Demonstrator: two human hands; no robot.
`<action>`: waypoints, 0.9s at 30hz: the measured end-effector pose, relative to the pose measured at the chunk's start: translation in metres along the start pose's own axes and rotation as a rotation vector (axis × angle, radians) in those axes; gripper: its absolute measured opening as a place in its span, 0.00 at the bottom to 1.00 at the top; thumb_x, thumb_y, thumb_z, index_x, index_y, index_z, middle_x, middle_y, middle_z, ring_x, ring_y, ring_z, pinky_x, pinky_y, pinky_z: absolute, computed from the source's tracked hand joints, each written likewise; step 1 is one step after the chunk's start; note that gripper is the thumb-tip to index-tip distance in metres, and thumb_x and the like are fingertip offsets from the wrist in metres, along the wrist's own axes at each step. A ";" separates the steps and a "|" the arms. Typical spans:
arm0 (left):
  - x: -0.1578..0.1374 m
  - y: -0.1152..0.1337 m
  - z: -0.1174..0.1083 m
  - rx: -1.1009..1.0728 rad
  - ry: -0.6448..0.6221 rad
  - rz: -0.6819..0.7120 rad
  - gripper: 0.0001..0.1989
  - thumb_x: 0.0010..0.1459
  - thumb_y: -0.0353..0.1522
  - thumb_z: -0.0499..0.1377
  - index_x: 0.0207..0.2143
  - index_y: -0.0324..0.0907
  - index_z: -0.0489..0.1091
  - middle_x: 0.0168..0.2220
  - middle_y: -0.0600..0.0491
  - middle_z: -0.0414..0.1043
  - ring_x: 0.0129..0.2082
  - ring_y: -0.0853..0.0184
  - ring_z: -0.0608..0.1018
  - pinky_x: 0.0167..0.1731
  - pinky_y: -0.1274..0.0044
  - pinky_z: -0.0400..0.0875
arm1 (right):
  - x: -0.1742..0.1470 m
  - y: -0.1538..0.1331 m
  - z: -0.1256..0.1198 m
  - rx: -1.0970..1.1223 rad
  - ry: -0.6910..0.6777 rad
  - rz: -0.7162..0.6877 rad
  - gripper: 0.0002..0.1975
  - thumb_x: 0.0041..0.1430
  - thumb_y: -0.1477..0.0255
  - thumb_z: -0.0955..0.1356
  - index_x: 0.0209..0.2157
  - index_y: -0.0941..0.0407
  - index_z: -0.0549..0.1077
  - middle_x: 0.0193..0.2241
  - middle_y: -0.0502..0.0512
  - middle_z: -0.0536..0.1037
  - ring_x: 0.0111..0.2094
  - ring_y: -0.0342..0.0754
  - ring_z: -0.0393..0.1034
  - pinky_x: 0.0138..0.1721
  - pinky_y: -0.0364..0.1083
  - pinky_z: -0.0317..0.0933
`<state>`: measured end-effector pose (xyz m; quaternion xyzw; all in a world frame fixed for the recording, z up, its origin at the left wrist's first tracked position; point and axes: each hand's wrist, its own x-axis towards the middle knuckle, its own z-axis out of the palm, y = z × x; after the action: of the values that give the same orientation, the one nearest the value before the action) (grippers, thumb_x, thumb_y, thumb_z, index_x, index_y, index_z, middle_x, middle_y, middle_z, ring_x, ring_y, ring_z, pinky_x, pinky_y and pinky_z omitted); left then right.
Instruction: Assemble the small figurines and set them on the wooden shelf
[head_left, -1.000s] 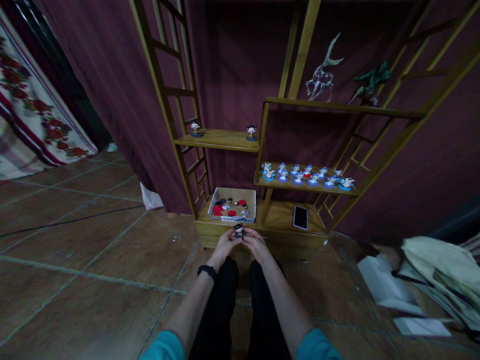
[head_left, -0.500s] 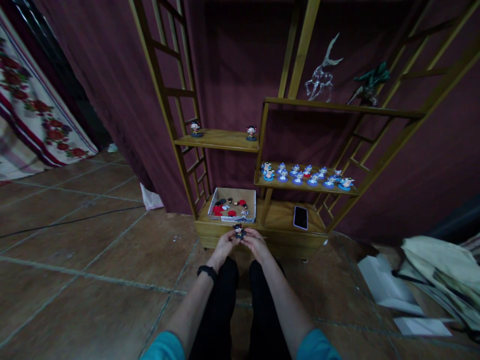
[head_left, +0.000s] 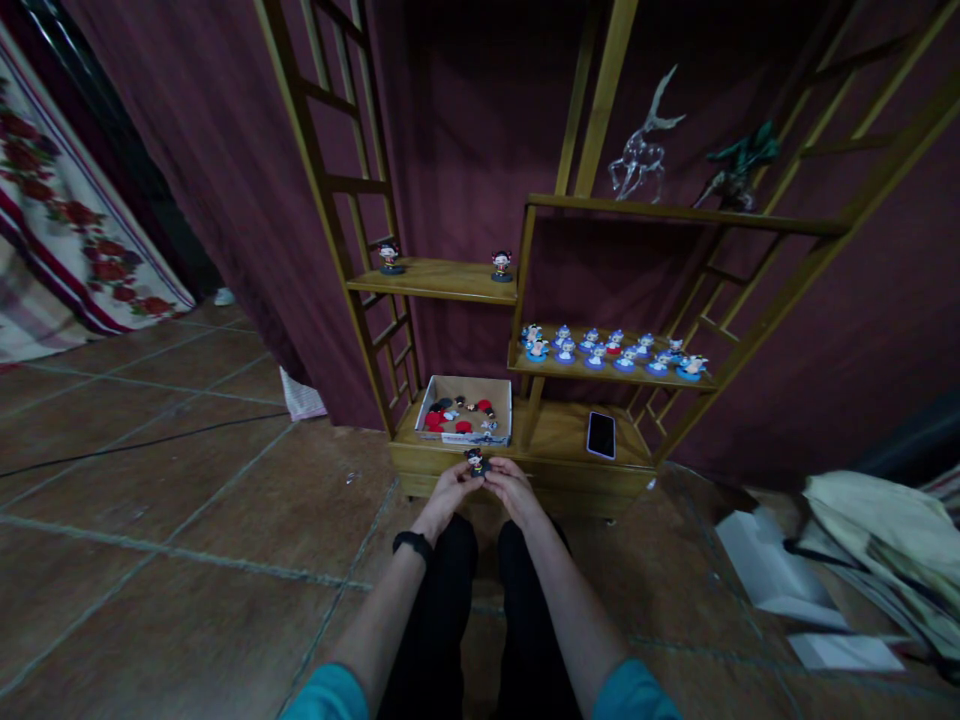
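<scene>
Vs earlier frames: figurine leans a touch more toward the left hand; both hands hold the same spot, box and shelves unchanged. Figurine is up at the fingertips, between the hands, head above the fingers, dark base down among them. Left hand: fingers closed in, pinching the base from its left. Right hand: same from the right, thumb and fingertips on the base edge. Exact finger contact too small to tell. Just beyond the hands: open cardboard box with red, black and white parts. Right of the right hand, a bit farther: phone, lying flat. Above and beyond the hands, left shelf carries two similar figurines; blue-and-white figures stand in rows on the lower right shelf.
</scene>
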<state>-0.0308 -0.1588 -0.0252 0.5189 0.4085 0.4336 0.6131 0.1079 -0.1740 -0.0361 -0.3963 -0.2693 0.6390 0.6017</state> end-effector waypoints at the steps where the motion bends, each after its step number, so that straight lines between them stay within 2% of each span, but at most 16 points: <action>1: 0.000 0.001 0.001 -0.005 0.004 -0.003 0.20 0.40 0.32 0.65 0.39 0.38 0.73 0.30 0.53 0.74 0.28 0.70 0.71 0.36 0.77 0.62 | 0.000 0.000 0.000 -0.003 -0.002 0.003 0.18 0.32 0.73 0.74 0.31 0.55 0.72 0.29 0.50 0.75 0.36 0.47 0.71 0.40 0.49 0.64; 6: 0.000 0.001 0.003 -0.152 0.053 -0.003 0.22 0.36 0.29 0.67 0.39 0.39 0.72 0.35 0.51 0.75 0.34 0.67 0.73 0.40 0.76 0.63 | 0.000 -0.002 0.000 0.000 0.013 0.018 0.19 0.32 0.73 0.74 0.33 0.55 0.73 0.29 0.50 0.75 0.34 0.47 0.71 0.41 0.49 0.64; 12: 0.001 -0.002 0.002 -0.245 0.070 -0.027 0.24 0.36 0.28 0.67 0.40 0.38 0.70 0.35 0.49 0.75 0.35 0.67 0.74 0.41 0.75 0.64 | -0.004 -0.007 0.004 0.014 -0.029 0.098 0.20 0.35 0.72 0.74 0.35 0.58 0.74 0.31 0.54 0.78 0.35 0.48 0.72 0.44 0.50 0.63; 19: 0.000 -0.003 0.001 -0.236 0.060 -0.027 0.22 0.36 0.28 0.67 0.39 0.39 0.71 0.36 0.49 0.75 0.36 0.67 0.74 0.41 0.75 0.64 | -0.003 -0.005 0.003 0.021 -0.035 0.069 0.20 0.34 0.73 0.74 0.35 0.57 0.74 0.31 0.53 0.78 0.35 0.48 0.72 0.43 0.50 0.63; 27: 0.002 -0.002 -0.001 -0.058 0.042 -0.020 0.20 0.38 0.31 0.66 0.39 0.38 0.73 0.35 0.49 0.75 0.34 0.67 0.73 0.40 0.75 0.63 | -0.004 -0.006 0.004 0.013 -0.055 0.053 0.19 0.34 0.74 0.73 0.34 0.56 0.74 0.32 0.53 0.77 0.37 0.47 0.71 0.43 0.49 0.62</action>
<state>-0.0308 -0.1567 -0.0273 0.4878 0.4137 0.4498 0.6234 0.1079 -0.1770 -0.0280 -0.3817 -0.2711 0.6673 0.5792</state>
